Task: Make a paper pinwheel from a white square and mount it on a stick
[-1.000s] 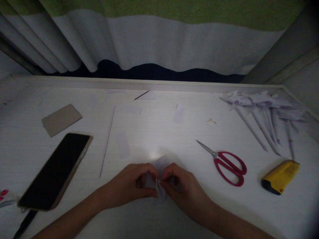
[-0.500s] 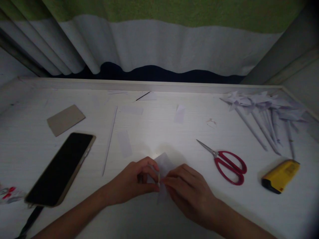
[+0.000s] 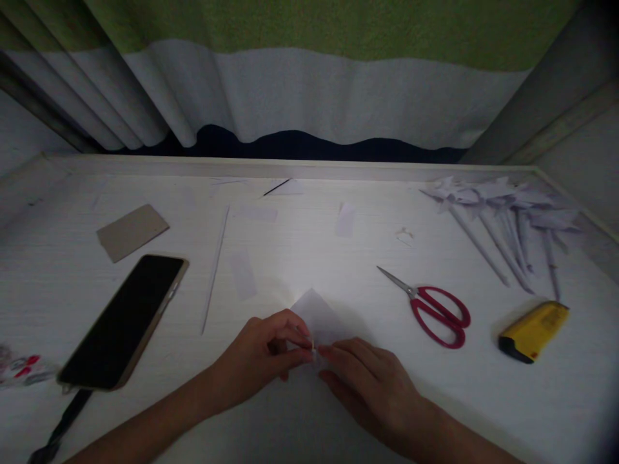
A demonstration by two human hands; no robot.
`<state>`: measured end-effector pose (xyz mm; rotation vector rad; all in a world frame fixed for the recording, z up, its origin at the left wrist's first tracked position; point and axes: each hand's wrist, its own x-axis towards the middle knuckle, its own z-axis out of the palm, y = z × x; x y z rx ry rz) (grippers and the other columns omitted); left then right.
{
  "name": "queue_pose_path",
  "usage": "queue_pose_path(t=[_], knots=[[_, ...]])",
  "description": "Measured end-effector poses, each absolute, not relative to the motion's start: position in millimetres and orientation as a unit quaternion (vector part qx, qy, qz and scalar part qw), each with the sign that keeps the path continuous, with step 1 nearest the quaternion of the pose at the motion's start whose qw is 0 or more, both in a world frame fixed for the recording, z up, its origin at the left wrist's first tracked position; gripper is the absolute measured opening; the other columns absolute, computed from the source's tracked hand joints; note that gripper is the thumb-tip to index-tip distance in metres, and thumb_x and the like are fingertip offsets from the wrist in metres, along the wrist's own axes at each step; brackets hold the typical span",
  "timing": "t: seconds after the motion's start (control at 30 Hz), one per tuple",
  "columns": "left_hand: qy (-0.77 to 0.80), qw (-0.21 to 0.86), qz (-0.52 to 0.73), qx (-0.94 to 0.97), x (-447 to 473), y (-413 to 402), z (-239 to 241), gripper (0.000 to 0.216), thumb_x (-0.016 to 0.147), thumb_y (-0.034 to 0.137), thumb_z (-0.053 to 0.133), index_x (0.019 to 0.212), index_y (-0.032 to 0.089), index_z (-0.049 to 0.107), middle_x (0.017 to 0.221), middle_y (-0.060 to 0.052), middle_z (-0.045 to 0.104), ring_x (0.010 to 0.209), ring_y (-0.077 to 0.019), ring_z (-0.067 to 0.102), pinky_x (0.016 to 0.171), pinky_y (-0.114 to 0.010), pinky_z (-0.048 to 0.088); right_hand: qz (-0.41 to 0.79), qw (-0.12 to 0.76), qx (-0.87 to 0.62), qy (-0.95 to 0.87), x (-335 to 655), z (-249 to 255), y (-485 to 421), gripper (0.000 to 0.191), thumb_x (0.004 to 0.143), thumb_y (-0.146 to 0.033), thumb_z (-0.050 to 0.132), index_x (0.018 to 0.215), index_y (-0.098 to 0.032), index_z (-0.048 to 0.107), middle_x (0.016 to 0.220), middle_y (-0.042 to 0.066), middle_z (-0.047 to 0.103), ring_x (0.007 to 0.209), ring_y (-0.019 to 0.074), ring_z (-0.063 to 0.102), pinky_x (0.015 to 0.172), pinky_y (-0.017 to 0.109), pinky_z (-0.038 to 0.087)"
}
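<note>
In front of me, low in the middle of the head view, lies a piece of white paper (image 3: 315, 308) with one corner pointing away from me. My left hand (image 3: 271, 345) is closed, its thumb and fingertips pinching a small pale stick-like piece (image 3: 313, 348) over the paper. Part of that piece is hidden by the fingers. My right hand (image 3: 372, 380) is at the paper's right side, fingertips close to the pale piece. Its fingers are stretched out with the thumb apart below them, and I see nothing held there.
Red-handled scissors (image 3: 438, 316) and a yellow-black tool (image 3: 534, 332) lie right. Several paper pinwheel-like pieces on sticks (image 3: 503, 200) rest at the back right. Left are a phone (image 3: 126, 319), brown card (image 3: 133, 232) and thin white stick (image 3: 215, 270). Paper strips (image 3: 242, 276) lie beyond my hands.
My right hand's fingers have opened from a pinch and lie flatter, thumb lower. My left hand keeps its pinch. More of the paper's far corner shows; the view has shifted slightly.
</note>
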<state>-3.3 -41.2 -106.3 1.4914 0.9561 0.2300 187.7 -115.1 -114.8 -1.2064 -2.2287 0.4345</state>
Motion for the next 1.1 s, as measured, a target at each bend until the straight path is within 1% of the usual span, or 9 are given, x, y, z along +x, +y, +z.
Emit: queue_pose_path(t=[0.07,0.13,0.23,0.4,0.53,0.63,0.73,0.9,1.1], knots=[[0.415,0.638,0.093,0.642,-1.8,-44.5,-103.3,0.016,0.076,0.03,0.058,0.083,0.018,0.051,0.075,0.003,0.063,0.047,-0.0059,0.053,0.045,-0.017,0.043,0.218,0.281,-0.465,-0.811,184.7,-114.6,-115.5,0.025,0.084,-0.017,0.051,0.109,-0.013,0.05,0.091,0.009,0.062,0.079,0.0193,0.058,0.064,0.031,0.052],[0.413,0.641,0.082,0.642,-0.4,-47.8,-100.9,0.012,0.079,0.028,0.055,0.083,0.018,0.049,0.074,0.003,0.064,0.048,-0.006,0.053,0.046,-0.017,0.043,0.266,0.287,-0.475,-0.789,183.1,-114.2,-114.4,0.021,0.086,-0.018,0.049,0.107,-0.016,0.052,0.091,0.007,0.061,0.079,0.0178,0.058,0.066,0.03,0.052],[0.422,0.625,0.068,0.653,-0.1,-51.7,-99.8,0.01,0.08,0.028,0.053,0.083,0.019,0.048,0.068,0.005,0.062,0.048,-0.0066,0.053,0.047,-0.017,0.042,0.277,0.302,-0.466,-0.784,183.0,-113.6,-112.4,0.016,0.086,-0.019,0.048,0.101,-0.017,0.056,0.086,0.006,0.062,0.075,0.0159,0.058,0.064,0.027,0.052],[0.416,0.575,0.057,0.702,-7.0,-51.4,-99.4,0.011,0.08,0.027,0.051,0.088,0.02,0.05,0.069,0.004,0.06,0.051,-0.0078,0.054,0.05,-0.018,0.041,0.144,0.313,-0.405,-0.847,187.8,-109.8,-114.6,0.008,0.083,-0.016,0.053,0.085,-0.012,0.06,0.078,0.008,0.064,0.068,0.0182,0.059,0.057,0.029,0.051],[0.399,0.498,0.034,0.769,-14.2,-48.9,-96.9,0.013,0.08,0.022,0.051,0.093,0.022,0.053,0.06,0.007,0.053,0.049,-0.0085,0.049,0.047,-0.018,0.035,0.046,0.281,-0.338,-0.897,190.2,-106.3,-117.6,0.021,0.085,-0.009,0.042,0.08,-0.012,0.062,0.072,0.009,0.065,0.061,0.0182,0.059,0.05,0.029,0.049],[0.377,0.462,0.016,0.803,-14.2,-48.1,-96.1,0.017,0.079,0.021,0.052,0.095,0.024,0.053,0.056,0.008,0.05,0.048,-0.0085,0.047,0.047,-0.018,0.031,0.024,0.246,-0.315,-0.916,187.6,-106.8,-117.0,0.024,0.085,-0.008,0.038,0.084,-0.008,0.062,0.071,0.01,0.065,0.059,0.0186,0.059,0.047,0.03,0.049],[0.357,0.461,0.016,0.812,-10.9,-48.1,-97.5,0.011,0.08,0.023,0.052,0.092,0.023,0.053,0.062,0.007,0.055,0.048,-0.0082,0.048,0.047,-0.017,0.032,0.011,0.232,-0.323,-0.917,183.7,-109.2,-114.4,0.025,0.086,-0.007,0.037,0.091,-0.005,0.061,0.073,0.012,0.064,0.061,0.0198,0.059,0.048,0.031,0.049],[0.349,0.456,0.026,0.818,-8.7,-48.3,-101.5,0.004,0.082,0.021,0.049,0.085,0.022,0.052,0.07,0.006,0.06,0.051,-0.0082,0.052,0.049,-0.017,0.035,0.062,0.24,-0.367,-0.896,180.4,-114.1,-111.6,0.029,0.089,-0.009,0.033,0.089,-0.008,0.062,0.075,0.011,0.064,0.066,0.0191,0.056,0.055,0.031,0.05],[0.352,0.456,0.025,0.817,-8.2,-48.5,-101.2,0.004,0.083,0.024,0.049,0.084,0.022,0.052,0.073,0.005,0.061,0.054,-0.0086,0.053,0.053,-0.019,0.036,0.137,0.218,-0.413,-0.874,178.7,-118.9,-114.2,0.02,0.089,-0.013,0.038,0.093,-0.013,0.058,0.079,0.007,0.061,0.067,0.0187,0.054,0.057,0.031,0.048]])
